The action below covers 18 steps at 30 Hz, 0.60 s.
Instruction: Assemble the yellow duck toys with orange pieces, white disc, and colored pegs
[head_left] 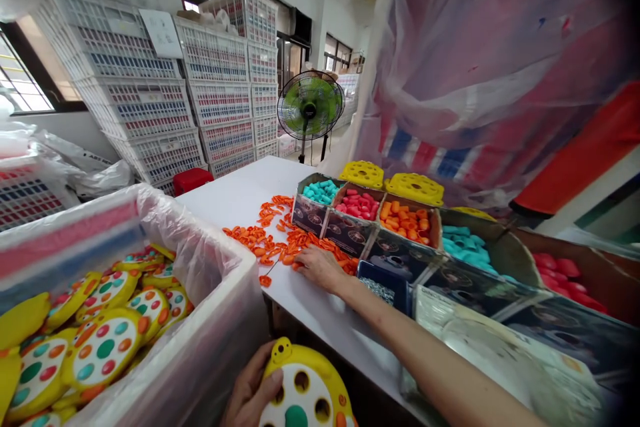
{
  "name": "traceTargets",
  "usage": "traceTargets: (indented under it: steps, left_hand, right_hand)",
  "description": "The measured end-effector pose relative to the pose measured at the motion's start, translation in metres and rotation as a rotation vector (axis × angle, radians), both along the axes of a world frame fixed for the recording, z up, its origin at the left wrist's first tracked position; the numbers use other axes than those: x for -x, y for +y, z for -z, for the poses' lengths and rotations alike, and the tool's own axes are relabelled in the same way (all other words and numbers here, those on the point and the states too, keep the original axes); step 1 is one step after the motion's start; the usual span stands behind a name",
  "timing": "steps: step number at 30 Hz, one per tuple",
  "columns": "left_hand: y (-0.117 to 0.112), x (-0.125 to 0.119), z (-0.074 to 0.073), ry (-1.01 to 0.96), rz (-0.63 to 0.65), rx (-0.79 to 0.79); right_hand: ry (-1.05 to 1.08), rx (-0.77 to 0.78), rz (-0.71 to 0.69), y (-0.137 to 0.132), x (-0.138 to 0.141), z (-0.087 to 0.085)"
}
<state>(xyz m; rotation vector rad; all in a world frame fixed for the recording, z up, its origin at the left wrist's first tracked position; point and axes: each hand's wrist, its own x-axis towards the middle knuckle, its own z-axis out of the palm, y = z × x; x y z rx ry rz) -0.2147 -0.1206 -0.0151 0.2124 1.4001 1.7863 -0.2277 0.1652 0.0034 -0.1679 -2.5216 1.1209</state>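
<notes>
Fingers of the right hand (320,268) were loosely spread, tips resting on the orange pieces (270,243) scattered over the white desk (240,197). Fingers of the left hand (253,392) were curled around the yellow toy disc (307,387), held below the desk's near edge.

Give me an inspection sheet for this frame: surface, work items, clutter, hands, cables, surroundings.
Surface: white table, partly bare at its far end.
Job's things: yellow toy disc with round holes, some plugged; orange pieces scattered on the table.
Clutter: cardboard boxes of teal, pink and orange pieces; yellow perforated plates behind them.
Hands: left hand grips the disc's edge; right hand lies palm down on the orange pieces.
Cables: nothing seen.
Surroundings: bag-lined bin of coloured discs, stacked white crates, green fan.
</notes>
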Motion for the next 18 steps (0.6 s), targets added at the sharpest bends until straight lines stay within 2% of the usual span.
traceTargets:
  steps: [3,6,10,14,18]
  left_hand:
    - [0.009,0.003,0.004,0.069,0.024,-0.005]
    - [0.015,0.008,0.006,0.19,0.088,-0.001]
    - [0.02,0.012,-0.002,0.308,0.192,0.0]
    - [0.023,0.007,-0.017,0.424,0.271,0.051]
    - [0.026,-0.001,-0.03,0.557,0.294,0.123]
  right_hand:
    - [-0.039,0.01,-0.071,-0.005,-0.013,-0.017]
    - [-0.075,0.045,-0.156,-0.021,-0.038,-0.04]
    - [-0.099,0.025,-0.225,-0.052,-0.081,-0.065]
    - [-0.079,-0.147,-0.31,-0.078,-0.109,-0.074]
    - [-0.065,-0.24,-0.306,-0.087,-0.121,-0.072]
